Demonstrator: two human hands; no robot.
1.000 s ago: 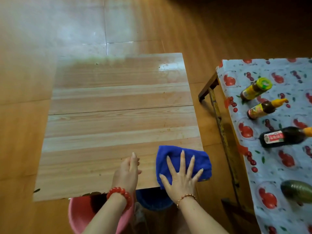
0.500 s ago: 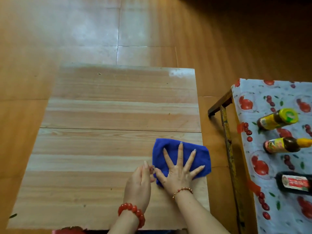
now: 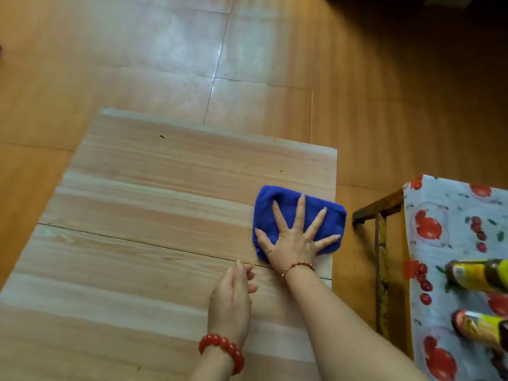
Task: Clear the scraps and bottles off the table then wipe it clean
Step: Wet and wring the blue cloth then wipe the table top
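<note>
A folded blue cloth (image 3: 286,200) lies on the pale wooden table (image 3: 154,204) near its right edge. My right hand (image 3: 295,237) presses flat on the cloth with its fingers spread wide. My left hand (image 3: 232,301) rests on the tabletop just left of my right wrist, fingers together and loosely bent, holding nothing. Two bottles (image 3: 478,273) (image 3: 479,325) with yellow labels lie on the second table at the right edge of the view, cut off by the frame.
A second table (image 3: 450,215) with a fruit-print cover stands to the right, its wooden frame (image 3: 380,259) showing across a narrow gap. Two small dark specks (image 3: 162,136) (image 3: 281,171) sit on the far part of the wooden table. Orange floor surrounds it.
My right hand has pushed the blue cloth away from me, from the near edge toward the middle of the right side. My left hand followed forward along the tabletop. The camera view shifted forward.
</note>
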